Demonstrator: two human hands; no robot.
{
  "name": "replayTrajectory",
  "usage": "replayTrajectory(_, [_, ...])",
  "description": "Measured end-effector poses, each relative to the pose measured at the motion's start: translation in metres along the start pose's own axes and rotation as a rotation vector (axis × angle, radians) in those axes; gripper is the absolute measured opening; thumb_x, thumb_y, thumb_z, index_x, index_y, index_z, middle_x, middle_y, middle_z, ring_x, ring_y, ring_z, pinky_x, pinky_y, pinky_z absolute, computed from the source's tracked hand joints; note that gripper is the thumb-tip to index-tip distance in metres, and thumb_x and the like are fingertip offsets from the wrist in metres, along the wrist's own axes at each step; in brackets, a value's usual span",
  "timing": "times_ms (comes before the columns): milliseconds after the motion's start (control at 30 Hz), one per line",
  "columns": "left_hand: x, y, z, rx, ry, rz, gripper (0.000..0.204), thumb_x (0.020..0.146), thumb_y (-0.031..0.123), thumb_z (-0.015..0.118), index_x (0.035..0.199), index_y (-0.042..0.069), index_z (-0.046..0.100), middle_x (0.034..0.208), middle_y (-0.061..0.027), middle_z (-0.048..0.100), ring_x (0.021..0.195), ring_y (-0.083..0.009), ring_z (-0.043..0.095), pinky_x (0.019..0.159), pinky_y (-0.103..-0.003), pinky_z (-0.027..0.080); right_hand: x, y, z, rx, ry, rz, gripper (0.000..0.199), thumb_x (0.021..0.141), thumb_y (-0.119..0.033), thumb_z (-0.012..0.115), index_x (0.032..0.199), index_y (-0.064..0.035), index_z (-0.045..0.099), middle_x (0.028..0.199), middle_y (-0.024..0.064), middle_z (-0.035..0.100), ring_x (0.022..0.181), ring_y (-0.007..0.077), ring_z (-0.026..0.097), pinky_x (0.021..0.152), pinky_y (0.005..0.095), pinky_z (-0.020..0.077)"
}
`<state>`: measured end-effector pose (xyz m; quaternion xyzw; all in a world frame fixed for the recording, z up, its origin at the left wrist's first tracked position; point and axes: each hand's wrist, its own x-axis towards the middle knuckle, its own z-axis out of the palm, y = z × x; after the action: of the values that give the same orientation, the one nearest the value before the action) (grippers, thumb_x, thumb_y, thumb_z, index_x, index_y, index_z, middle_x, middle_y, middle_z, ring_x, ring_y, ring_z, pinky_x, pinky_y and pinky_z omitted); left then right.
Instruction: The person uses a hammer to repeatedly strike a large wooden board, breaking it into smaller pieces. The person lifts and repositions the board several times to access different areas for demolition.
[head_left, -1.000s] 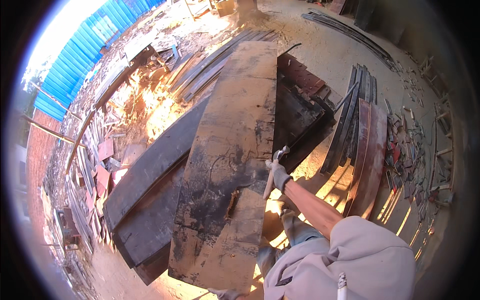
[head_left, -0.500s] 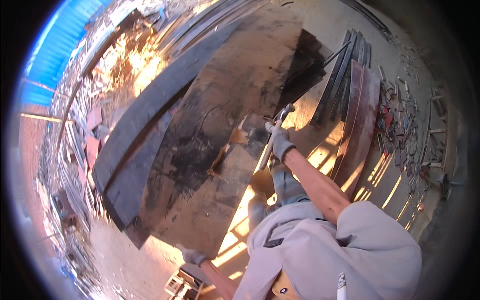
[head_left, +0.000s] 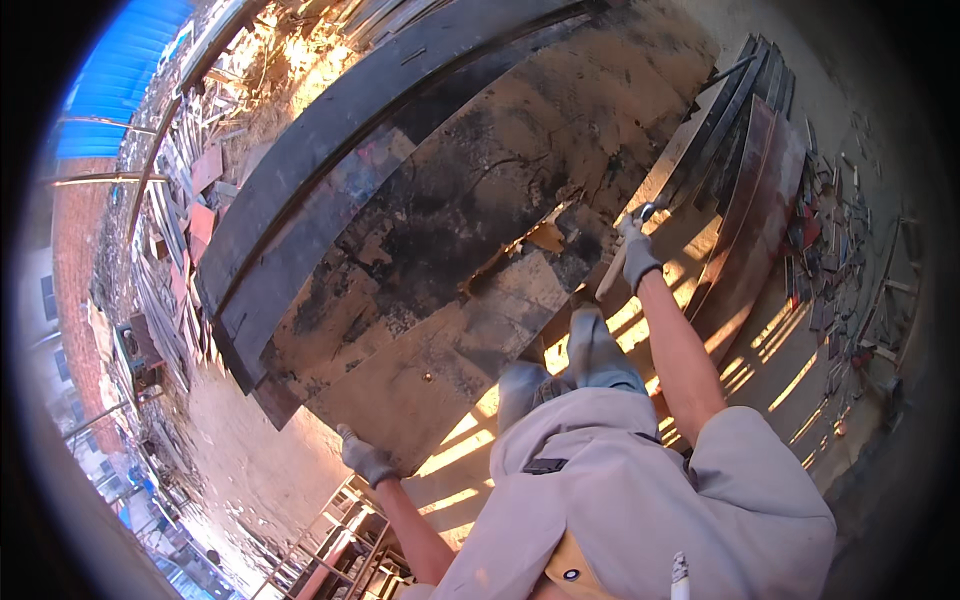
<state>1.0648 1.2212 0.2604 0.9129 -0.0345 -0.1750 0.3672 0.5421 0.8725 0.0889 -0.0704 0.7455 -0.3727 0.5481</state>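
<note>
Broad board [head_left: 480,240] slants over a dark panel [head_left: 300,160], a gloved hand at each of two edges.
From my remote seat I see bare ground [head_left: 260,445] open beyond its near end, while the right-hand long edge passes close to the person's legs [head_left: 595,350], with a narrow sunlit gap before the reddish panel [head_left: 755,200]. The left hand [head_left: 368,458] touches the near corner; I cannot tell whether its fingers close underneath. The right hand [head_left: 637,252] is wrapped around a hammer [head_left: 612,276] beside the long edge. I note a dusty tan face with black blotches, a ragged slit with a curled flap, and a paler patch toward the near end.
</note>
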Motion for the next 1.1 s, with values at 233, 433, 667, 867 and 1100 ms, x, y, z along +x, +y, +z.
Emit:
replayTrajectory(233, [-0.039,0.008,-0.001,0.329,0.089,0.282,0.051,0.112,0.036,0.043,0.126,-0.007,0.067,0.115,-0.0251,0.074,0.095,-0.0328,0.070,0.082,-0.043,0.059,0.095,-0.026,-0.028,0.294,-0.206,0.181,0.072,0.092,-0.058,0.071,0.142,-0.0101,0.052,0.133,0.0191,0.057,0.126,0.0353,0.054,0.101,0.0593,0.0491])
replayTrajectory(433, [-0.126,0.055,0.088,-0.269,-0.022,0.058,0.065,0.106,0.049,0.050,0.130,-0.010,0.065,0.120,-0.0227,0.071,0.105,-0.0344,0.067,0.088,-0.047,0.057,0.074,-0.069,-0.056,0.162,-0.107,-0.018,0.074,0.089,-0.043,0.077,0.140,0.0058,0.055,0.139,0.0212,0.058,0.124,0.0313,0.054,0.103,0.0443,0.0455])
replayTrajectory(667, [-0.167,0.094,0.187,-0.135,-0.239,0.173,0.063,0.101,0.047,0.054,0.128,-0.010,0.065,0.116,-0.0224,0.071,0.100,-0.0353,0.067,0.085,-0.048,0.057,0.008,-0.123,-0.078,0.157,0.106,-0.067,0.032,0.080,-0.026,0.085,0.096,-0.0015,0.073,0.083,0.0046,0.068,0.076,0.0176,0.062,0.070,0.0371,0.0490])
replayTrajectory(867, [-0.171,0.092,0.207,-0.111,-0.331,0.223,0.062,0.098,0.045,0.058,0.126,-0.009,0.065,0.112,-0.0222,0.071,0.096,-0.0360,0.067,0.082,-0.048,0.057,0.001,-0.157,-0.091,0.196,0.092,-0.141,0.027,0.083,-0.024,0.081,0.087,-0.0024,0.065,0.076,0.0035,0.059,0.067,0.0171,0.056,0.060,0.0381,0.0454])
replayTrajectory(1100, [-0.156,0.083,0.209,-0.050,-0.394,0.256,0.061,0.093,0.043,0.062,0.123,-0.009,0.064,0.108,-0.0219,0.071,0.091,-0.0369,0.068,0.079,-0.048,0.058,-0.011,-0.155,-0.144,0.219,0.164,-0.111,0.037,0.077,-0.022,0.086,0.096,0.0006,0.062,0.085,0.0073,0.062,0.075,0.0202,0.059,0.062,0.0414,0.0468])
